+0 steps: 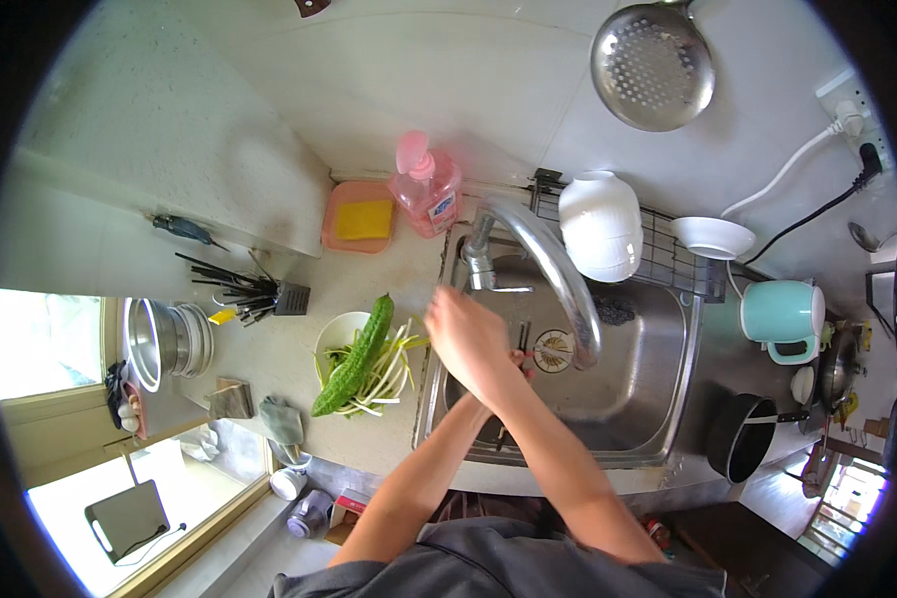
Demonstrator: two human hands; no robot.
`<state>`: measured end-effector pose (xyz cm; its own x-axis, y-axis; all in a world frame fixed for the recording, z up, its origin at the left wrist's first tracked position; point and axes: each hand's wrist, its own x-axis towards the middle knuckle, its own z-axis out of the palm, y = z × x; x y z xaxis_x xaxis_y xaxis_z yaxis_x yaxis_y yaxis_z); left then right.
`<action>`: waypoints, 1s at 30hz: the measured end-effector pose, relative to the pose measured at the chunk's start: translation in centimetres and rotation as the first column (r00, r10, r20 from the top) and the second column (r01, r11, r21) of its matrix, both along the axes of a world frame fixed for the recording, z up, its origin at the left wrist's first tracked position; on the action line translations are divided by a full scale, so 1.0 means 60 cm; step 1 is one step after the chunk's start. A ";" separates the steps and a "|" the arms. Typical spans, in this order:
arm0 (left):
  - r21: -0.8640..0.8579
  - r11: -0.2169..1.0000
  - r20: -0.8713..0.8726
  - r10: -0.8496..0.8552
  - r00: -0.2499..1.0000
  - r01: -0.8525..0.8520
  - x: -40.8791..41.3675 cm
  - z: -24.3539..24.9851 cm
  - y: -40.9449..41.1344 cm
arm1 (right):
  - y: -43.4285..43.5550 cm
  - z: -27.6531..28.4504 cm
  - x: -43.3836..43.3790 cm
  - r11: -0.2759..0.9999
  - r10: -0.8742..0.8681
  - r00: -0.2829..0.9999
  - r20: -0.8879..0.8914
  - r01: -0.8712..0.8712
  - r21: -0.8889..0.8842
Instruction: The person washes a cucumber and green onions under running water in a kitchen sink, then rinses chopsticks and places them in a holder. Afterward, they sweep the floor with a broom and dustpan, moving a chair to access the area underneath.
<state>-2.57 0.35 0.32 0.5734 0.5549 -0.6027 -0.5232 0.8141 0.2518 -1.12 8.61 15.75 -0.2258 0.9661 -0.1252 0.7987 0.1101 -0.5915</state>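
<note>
My right hand (467,333) is over the left rim of the steel sink (650,404), its fingers curled; whether anything is in them cannot be seen. Lower down, my left hand (522,364) is mostly hidden behind my right wrist, with fingertips closed around thin dark sticks (524,335) that look like chopsticks. The chrome faucet (549,261) arches above the basin, near a drain strainer (553,351). To the left, a bumpy green gourd (359,362) lies across a white bowl (334,329) with pale green-and-white stalks (389,377).
A pink soap bottle (427,194) and a yellow sponge (364,220) on a pink tray stand behind. White bowls (602,224) sit on a wire rack (661,239). A mint kettle (781,314) and black pan (740,441) are at right; a utensil holder (291,298) is at left.
</note>
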 end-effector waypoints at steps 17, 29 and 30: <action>-0.180 0.976 -0.055 0.115 0.992 -0.123 -0.057 -0.036 -0.073 | 0.032 -0.036 -0.059 0.965 -0.250 0.898 -0.363 0.202 -0.165; -0.045 0.943 -0.341 -0.325 0.882 0.330 0.038 0.112 -0.060 | -0.245 -0.187 0.207 0.503 -0.845 -0.208 -0.492 0.001 -0.864; -0.063 0.926 -0.384 -0.366 0.848 0.371 0.043 0.120 -0.072 | -0.249 -0.191 0.192 0.526 -0.839 0.008 -0.544 0.269 -0.807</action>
